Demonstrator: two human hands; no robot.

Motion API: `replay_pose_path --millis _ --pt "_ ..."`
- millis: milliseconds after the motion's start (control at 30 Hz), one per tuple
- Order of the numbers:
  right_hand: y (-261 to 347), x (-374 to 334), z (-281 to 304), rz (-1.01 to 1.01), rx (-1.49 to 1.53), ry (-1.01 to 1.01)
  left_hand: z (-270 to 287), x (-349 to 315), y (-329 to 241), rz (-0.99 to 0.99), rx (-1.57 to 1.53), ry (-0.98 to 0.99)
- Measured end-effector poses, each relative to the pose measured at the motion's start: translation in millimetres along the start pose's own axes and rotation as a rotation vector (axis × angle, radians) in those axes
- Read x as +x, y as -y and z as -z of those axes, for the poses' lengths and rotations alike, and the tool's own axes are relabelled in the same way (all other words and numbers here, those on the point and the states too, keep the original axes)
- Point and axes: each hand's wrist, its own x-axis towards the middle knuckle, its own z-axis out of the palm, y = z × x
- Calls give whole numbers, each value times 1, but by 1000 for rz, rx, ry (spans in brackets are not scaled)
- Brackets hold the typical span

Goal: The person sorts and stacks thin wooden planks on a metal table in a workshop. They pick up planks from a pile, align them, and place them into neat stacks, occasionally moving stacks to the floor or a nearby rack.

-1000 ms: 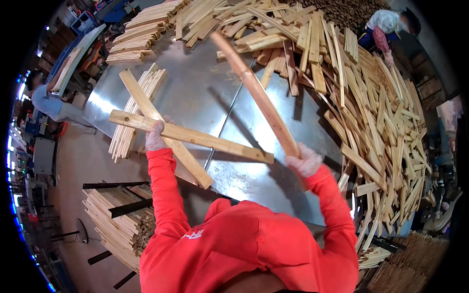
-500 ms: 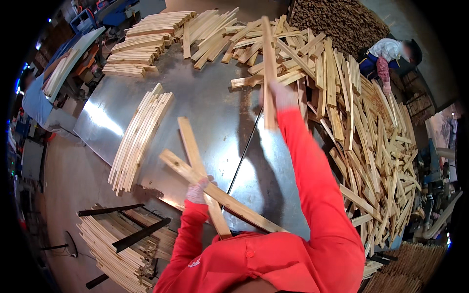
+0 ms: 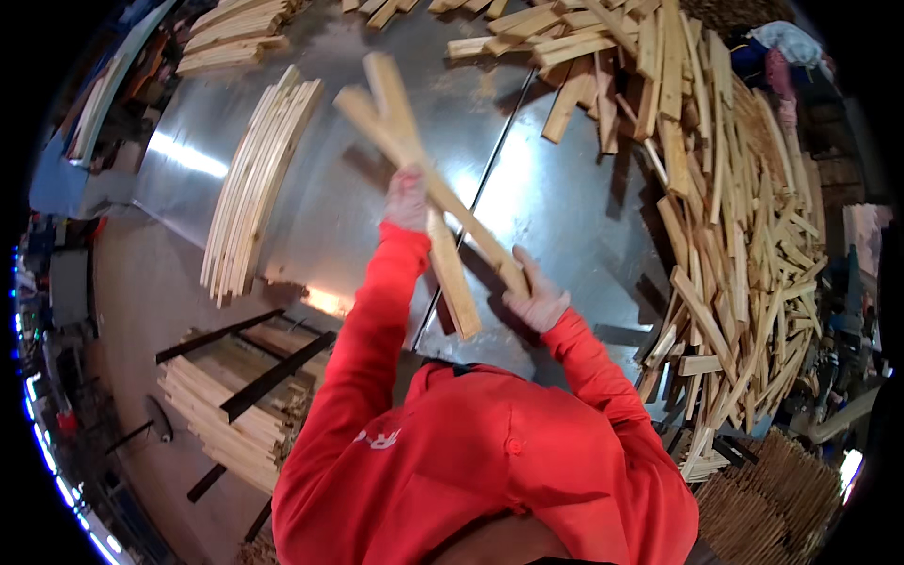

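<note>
Two pale wooden slats cross each other in an X above the metal table point(image 3: 330, 141). My left hand point(image 3: 407, 200) is closed around them near the crossing. One slat point(image 3: 454, 287) slopes down toward my body, its near end free. The other slat point(image 3: 476, 237) slants to the right, and my right hand point(image 3: 539, 294) grips its near end between thumb and fingers. Left of my left hand, a neat row of slats point(image 3: 259, 184) lies side by side on the table.
A jumbled heap of slats point(image 3: 716, 235) covers the right side. More stacked slats point(image 3: 235, 42) lie at the far left. A rack with black bars point(image 3: 278, 377) holds slats at lower left. A co-worker's sleeve point(image 3: 780, 80) shows at far right.
My right hand has come back from the far pile, no longer holding the slat it had there, and now grips a crossed slat's end. My left hand has moved the crossed slats forward.
</note>
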Motion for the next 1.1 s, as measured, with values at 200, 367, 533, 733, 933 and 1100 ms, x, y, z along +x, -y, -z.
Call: replay_pose_path --millis 200,367,533,733,933,1100 --pt "30 41 -9 -200 -131 -142 -32 -54 51 385 352 90" --pt "31 -29 -14 -65 -397 118 -66 -108 21 431 754 67" --pt "-44 -188 64 -134 -451 -407 -37 -106 -1 416 1598 288" --pt "-132 -359 190 -614 -787 -1160 52 -89 -12 52 2123 -32" --pt "-256 -467 285 -966 -803 -1164 -56 -134 24 -274 2101 16" --pt "-256 -491 313 -1115 -542 -869 -217 -337 151 -198 1510 1006"
